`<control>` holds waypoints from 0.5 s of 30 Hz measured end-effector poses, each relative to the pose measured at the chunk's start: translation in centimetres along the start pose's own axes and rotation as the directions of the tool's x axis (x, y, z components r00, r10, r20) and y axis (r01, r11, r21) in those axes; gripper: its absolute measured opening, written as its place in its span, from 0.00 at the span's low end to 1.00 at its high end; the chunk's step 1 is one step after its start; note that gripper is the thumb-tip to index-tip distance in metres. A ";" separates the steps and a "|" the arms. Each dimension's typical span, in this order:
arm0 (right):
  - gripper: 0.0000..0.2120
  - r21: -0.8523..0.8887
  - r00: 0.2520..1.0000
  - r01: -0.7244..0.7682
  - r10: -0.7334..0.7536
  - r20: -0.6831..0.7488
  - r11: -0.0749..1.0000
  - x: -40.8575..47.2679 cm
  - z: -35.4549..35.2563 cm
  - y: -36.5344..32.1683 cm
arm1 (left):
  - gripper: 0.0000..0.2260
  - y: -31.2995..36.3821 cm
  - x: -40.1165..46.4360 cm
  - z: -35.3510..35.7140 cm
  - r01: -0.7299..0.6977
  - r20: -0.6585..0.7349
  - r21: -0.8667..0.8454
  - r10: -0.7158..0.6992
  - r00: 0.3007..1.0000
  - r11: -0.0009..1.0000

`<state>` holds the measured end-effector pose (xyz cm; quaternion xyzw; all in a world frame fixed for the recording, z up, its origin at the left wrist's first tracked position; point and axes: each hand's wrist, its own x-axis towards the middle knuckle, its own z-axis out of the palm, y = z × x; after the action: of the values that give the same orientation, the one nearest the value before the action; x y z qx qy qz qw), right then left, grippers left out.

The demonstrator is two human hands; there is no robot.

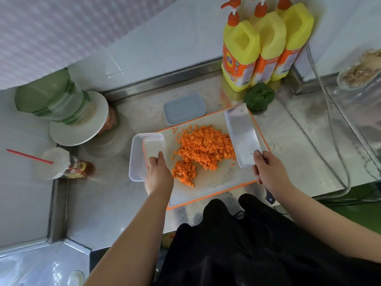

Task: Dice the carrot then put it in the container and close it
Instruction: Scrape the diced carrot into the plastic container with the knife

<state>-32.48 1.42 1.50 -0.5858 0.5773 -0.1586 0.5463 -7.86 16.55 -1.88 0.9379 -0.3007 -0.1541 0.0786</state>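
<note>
Our left hand point(157, 174) grips the container point(137, 157), right hand point(268, 172) grips the cleaver point(242, 137); we sweep the diced carrot point(203, 149) low across the cutting board point(216, 182)

three yellow pump bottles point(266, 46) at back wall, green pepper point(258, 96) just in front, green-lidded jar point(51, 98) on white plate point(79, 129), possibly sauce bottle point(77, 168) left.

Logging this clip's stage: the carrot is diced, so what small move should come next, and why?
Probably sweep the diced carrot with the cleaver toward the container. The left hand holds the empty container at the cutting board edge, and the right hand holds the cleaver beside the pile.
</note>
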 end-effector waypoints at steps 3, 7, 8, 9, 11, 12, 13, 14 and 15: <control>0.15 0.004 0.996 -0.074 0.075 -0.040 0.997 0.1 -1.1 1.0 | 0.24 0.6 0.7 0.1 -0.006 0.024 -0.055 0.007 1.000 0.998; 0.18 -0.098 0.989 -0.109 0.098 -0.107 0.989 0.4 -2.0 3.0 | 0.23 1.6 0.7 0.3 -0.037 -0.026 -0.154 0.033 0.999 0.987; 0.18 -0.137 0.988 -0.118 0.103 -0.115 0.984 0.4 -2.2 3.4 | 0.24 2.0 0.4 0.3 -0.065 -0.081 -0.161 0.053 0.995 0.985; 0.18 -0.173 0.987 -0.127 0.107 -0.121 0.977 0.4 -2.4 3.8 | 0.24 2.3 0.1 0.4 -0.112 -0.155 -0.163 0.087 0.984 0.980; 0.19 -0.228 0.985 -0.140 0.113 -0.128 0.964 0.4 -2.5 4.4 | 0.22 2.9 -0.3 0.8 -0.239 -0.304 -0.182 0.177 0.936 0.954; 0.19 -0.252 0.984 -0.153 0.123 -0.129 0.956 0.5 -2.5 4.6 | 0.20 3.1 -0.5 1.0 -0.298 -0.342 -0.198 0.219 0.914 0.934; 0.19 -0.275 0.983 -0.162 0.131 -0.129 0.948 0.5 -2.5 4.8 | 0.19 3.5 -0.5 1.2 -0.347 -0.353 -0.212 0.260 0.899 0.913; 0.19 -0.293 0.982 -0.171 0.138 -0.129 0.941 0.5 -2.4 4.9 | 0.19 3.8 -0.5 1.3 -0.385 -0.345 -0.225 0.297 0.891 0.895; 0.19 -0.308 0.982 -0.176 0.143 -0.126 0.935 0.6 -2.4 5.1 | 0.20 4.2 -0.5 1.4 -0.411 -0.328 -0.235 0.326 0.887 0.881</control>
<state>-36.80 1.16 -2.09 -0.6085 0.6678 -0.0481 0.4258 -10.94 13.41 -2.07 0.8521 -0.4343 -0.0461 0.2883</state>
